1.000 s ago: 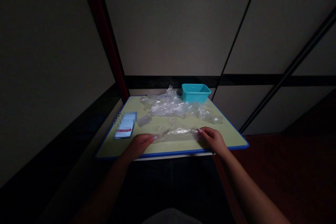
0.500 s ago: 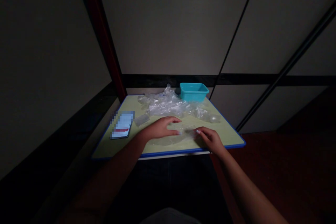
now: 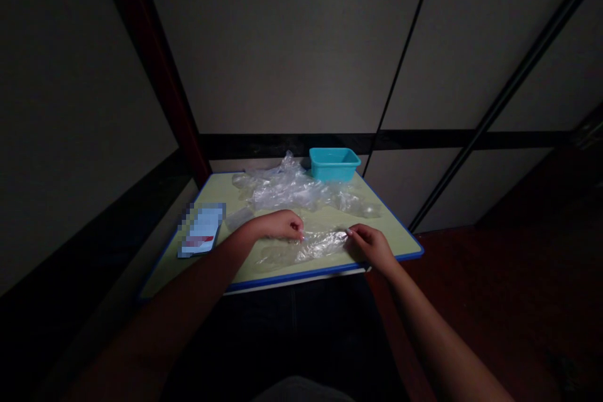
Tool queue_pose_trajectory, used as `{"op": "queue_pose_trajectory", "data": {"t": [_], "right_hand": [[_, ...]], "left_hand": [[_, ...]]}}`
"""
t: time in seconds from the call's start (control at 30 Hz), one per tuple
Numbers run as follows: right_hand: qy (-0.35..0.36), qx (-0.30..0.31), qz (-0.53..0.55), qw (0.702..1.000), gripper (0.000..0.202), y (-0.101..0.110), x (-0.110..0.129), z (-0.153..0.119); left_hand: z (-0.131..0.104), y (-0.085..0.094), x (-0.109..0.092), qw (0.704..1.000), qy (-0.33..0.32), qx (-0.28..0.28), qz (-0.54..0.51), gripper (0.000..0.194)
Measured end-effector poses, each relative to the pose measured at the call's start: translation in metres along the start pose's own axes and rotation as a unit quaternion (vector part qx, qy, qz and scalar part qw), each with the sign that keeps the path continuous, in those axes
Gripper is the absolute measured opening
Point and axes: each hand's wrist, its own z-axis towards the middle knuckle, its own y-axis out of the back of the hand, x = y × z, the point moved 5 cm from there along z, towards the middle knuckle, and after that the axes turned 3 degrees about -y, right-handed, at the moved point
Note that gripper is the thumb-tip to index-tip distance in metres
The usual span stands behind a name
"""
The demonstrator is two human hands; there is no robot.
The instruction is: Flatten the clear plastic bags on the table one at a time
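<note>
A crinkled clear plastic bag (image 3: 316, 246) lies near the front edge of the small table, between my hands. My left hand (image 3: 284, 225) is closed in a pinch on the bag's left part. At its right end, my right hand (image 3: 371, 244) grips the bag between thumb and fingers. Just behind the hands lies a loose heap of clear plastic bags (image 3: 292, 190), spread across the back of the table. A small flat translucent piece (image 3: 239, 218) rests beside my left forearm.
A turquoise plastic basket (image 3: 334, 165) stands at the back right of the table. On the left lies a phone (image 3: 202, 229) with its screen lit. The pale table (image 3: 162, 267) has a blue rim, and pale panels (image 3: 282, 44) rise behind it.
My left hand has gone from spread fingers to a pinch on the bag. The bag now looks more drawn out and creased. The whole view has shifted slightly.
</note>
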Motion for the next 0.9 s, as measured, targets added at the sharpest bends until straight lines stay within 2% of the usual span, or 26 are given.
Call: {"op": "queue_pose_trajectory", "data": {"t": [0.23, 0.47, 0.73, 0.9], "right_hand": [[-0.026, -0.022, -0.088, 0.996, 0.03, -0.004, -0.003, 0.008], [-0.031, -0.031, -0.176, 0.983, 0.026, -0.003, 0.011, 0.009], [-0.023, -0.028, -0.235, 0.971, 0.021, -0.005, 0.016, 0.011], [-0.013, -0.036, -0.253, 0.967, 0.021, -0.007, 0.015, 0.01]], "left_hand": [[0.0, 0.014, 0.004, 0.999, 0.025, -0.035, 0.014, 0.014], [0.005, 0.026, 0.019, 0.996, 0.054, -0.063, 0.043, 0.013], [-0.001, 0.039, 0.032, 0.994, 0.086, -0.047, 0.039, 0.011], [-0.003, 0.042, 0.039, 0.993, 0.105, -0.033, 0.03, 0.012]]}}
